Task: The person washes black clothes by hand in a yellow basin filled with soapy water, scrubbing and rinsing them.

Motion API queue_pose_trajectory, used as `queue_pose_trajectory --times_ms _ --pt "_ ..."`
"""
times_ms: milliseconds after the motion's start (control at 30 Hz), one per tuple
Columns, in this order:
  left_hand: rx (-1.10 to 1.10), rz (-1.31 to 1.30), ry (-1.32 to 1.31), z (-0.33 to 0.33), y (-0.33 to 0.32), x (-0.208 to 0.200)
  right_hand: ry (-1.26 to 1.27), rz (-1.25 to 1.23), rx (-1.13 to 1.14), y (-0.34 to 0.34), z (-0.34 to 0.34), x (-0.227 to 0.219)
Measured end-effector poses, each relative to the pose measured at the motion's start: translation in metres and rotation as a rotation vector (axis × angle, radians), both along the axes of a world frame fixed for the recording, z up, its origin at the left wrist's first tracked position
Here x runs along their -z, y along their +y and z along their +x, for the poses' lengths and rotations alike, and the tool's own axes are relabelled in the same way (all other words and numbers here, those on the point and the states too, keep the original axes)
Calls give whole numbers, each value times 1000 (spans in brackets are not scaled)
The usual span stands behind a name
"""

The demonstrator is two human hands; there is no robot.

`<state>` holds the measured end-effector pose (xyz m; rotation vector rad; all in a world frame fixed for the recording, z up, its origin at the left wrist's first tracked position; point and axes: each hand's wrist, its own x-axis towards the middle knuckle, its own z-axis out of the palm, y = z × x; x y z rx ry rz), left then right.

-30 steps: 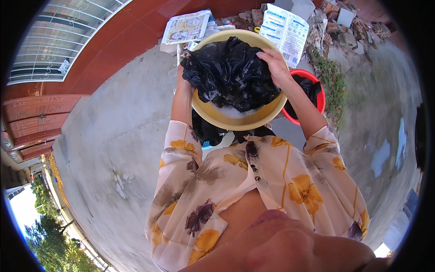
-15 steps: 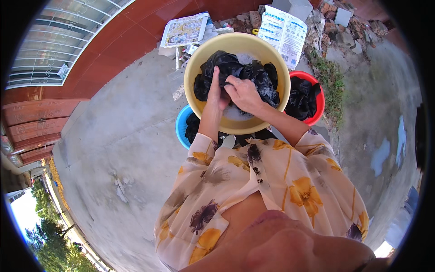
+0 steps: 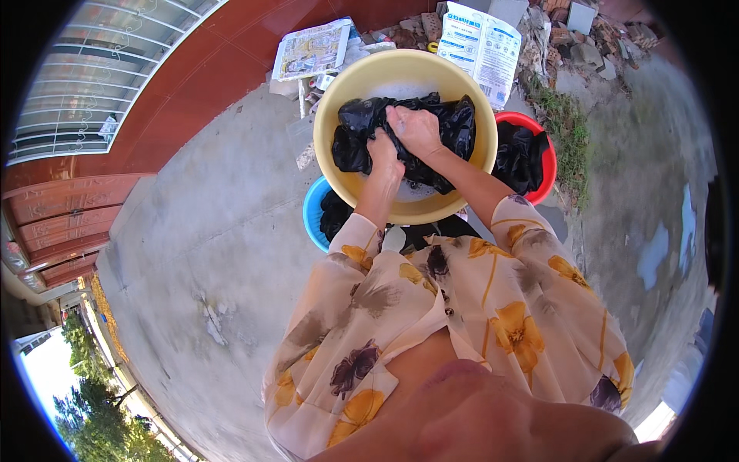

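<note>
A shiny wet black cloth (image 3: 450,123) lies bunched in a yellow basin (image 3: 329,96) with suds in it. My left hand (image 3: 386,158) is closed on the near left part of the cloth, its fingertips tucked into the folds. Just above and to the right of it, my right hand (image 3: 416,131) forms a fist around another part of the same cloth. The two hands are close together over the basin's middle. Which kind of garment the cloth is cannot be made out.
Beside the basin stand a blue tub (image 3: 313,215) at lower left and a red tub (image 3: 548,165) at right, both with black cloth inside. Behind are a printed bag (image 3: 477,50), a flat printed packet (image 3: 312,52) and broken bricks (image 3: 589,54). Grass (image 3: 566,123) grows past the red tub.
My left hand, its fingers upright against the cloth before, has come down and curled into it. My right hand has moved up and slightly right, pulling the cloth into a tighter bunch.
</note>
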<state>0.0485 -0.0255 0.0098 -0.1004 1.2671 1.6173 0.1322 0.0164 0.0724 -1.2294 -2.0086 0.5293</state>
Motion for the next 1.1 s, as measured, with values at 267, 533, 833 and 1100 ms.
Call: queue_pose_trajectory --times_ms 267,533,833,1100 --pt "79 60 -53 0 -18 1 -34 -58 -75 -4 -4 6" --pt "74 -32 -7 -1 -24 -12 -34 93 -85 -10 -4 16" --pt "258 169 -268 -31 -37 -75 -40 -239 -78 37 36 16" --pt "118 285 -249 -58 -38 -150 -366 -563 -342 20 110 -19"
